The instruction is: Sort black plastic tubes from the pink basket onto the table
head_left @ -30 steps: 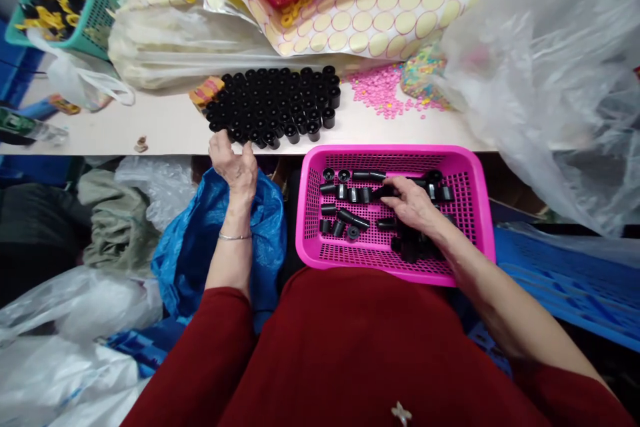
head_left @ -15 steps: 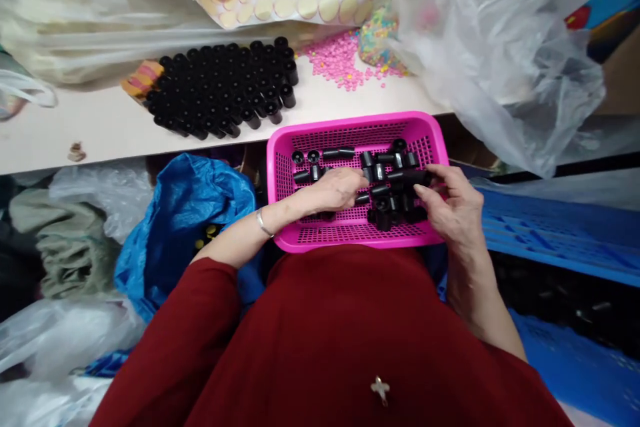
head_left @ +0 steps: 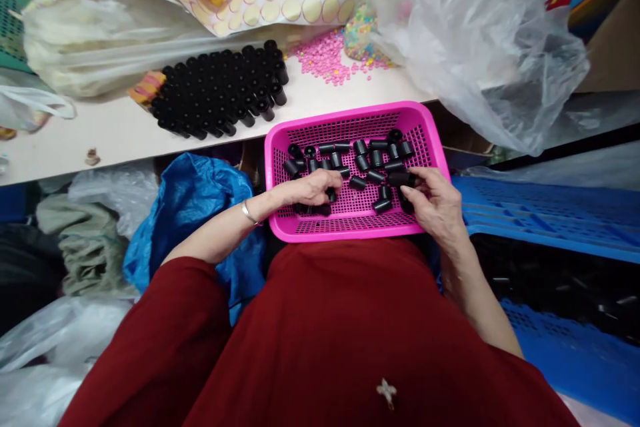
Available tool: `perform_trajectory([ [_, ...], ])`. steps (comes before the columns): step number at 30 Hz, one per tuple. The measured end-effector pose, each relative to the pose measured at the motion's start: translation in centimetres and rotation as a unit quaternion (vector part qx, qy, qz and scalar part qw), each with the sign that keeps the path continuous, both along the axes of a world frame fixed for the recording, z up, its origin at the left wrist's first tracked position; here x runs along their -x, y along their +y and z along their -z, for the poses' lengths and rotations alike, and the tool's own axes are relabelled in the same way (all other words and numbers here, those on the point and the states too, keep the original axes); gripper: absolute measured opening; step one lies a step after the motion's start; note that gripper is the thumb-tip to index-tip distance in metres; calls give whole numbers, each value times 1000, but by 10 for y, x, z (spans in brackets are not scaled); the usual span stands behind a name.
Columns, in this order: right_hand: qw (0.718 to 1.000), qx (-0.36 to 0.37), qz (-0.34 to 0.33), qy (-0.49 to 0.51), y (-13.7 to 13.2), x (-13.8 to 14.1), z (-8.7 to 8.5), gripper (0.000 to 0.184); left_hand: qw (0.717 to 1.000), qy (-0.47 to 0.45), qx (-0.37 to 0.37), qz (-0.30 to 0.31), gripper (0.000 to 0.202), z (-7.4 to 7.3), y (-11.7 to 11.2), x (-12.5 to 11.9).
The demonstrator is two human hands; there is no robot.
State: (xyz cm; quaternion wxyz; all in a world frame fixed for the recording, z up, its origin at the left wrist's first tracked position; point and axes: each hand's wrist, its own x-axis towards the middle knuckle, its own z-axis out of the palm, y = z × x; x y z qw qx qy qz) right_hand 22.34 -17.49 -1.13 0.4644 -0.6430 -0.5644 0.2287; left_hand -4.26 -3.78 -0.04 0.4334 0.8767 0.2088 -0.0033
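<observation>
A pink mesh basket point(head_left: 350, 229) at my waist holds many short black plastic tubes point(head_left: 377, 159), scattered and mostly on their sides. My left hand point(head_left: 315, 188) reaches into its left half, fingers bent and closed at the tips around a small black tube point(head_left: 331, 194). At the basket's right side, my right hand point(head_left: 436, 203) pinches another black tube point(head_left: 400, 179) between thumb and fingers. More tubes lie beneath both hands, partly hidden.
On the white table point(head_left: 115, 140) a block of upright black tubes point(head_left: 220, 90) stands beside pink beads point(head_left: 327, 60). A clear plastic bag point(head_left: 480, 33) overhangs the right. A blue bag point(head_left: 200, 193) sits below left; blue crates point(head_left: 545, 213) with black pieces stand at right.
My left hand has moved left inside the basket, and the tubes in the middle lie more spread out. My right hand stays at the right side, still pinching a tube.
</observation>
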Motion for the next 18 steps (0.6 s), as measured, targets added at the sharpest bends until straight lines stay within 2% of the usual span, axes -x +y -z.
perform_trajectory([
  [2, 999, 8, 9, 35, 0, 1, 3, 28, 989, -21, 90, -113, 16, 4, 1, 8],
  [4, 996, 17, 18, 84, 1, 2, 5, 31, 969, -55, 140, -198, 19, 7, 1, 9],
  [6, 991, 21, 19, 130, 1, 4, 5, 33, 962, -68, 134, -230, 17, 9, 2, 6],
  [7, 989, 19, 17, 149, 2, 6, 5, 34, 966, -60, 103, -228, 15, 10, 2, 5],
  [9, 982, 12, 12, 190, 2, 10, 3, 35, 982, -19, -1, -186, 17, 10, 1, 4],
  [12, 958, 15, 4, 286, 3, 18, 1, 36, 986, 56, -147, -59, 26, 7, -4, 3],
  [15, 920, 40, -8, 390, 4, 21, -1, 38, 972, 118, -198, 49, 28, 0, -12, 0],
  [18, 893, 63, -14, 446, 5, 19, -3, 36, 955, 160, -231, 90, 33, -6, -17, -4],
])
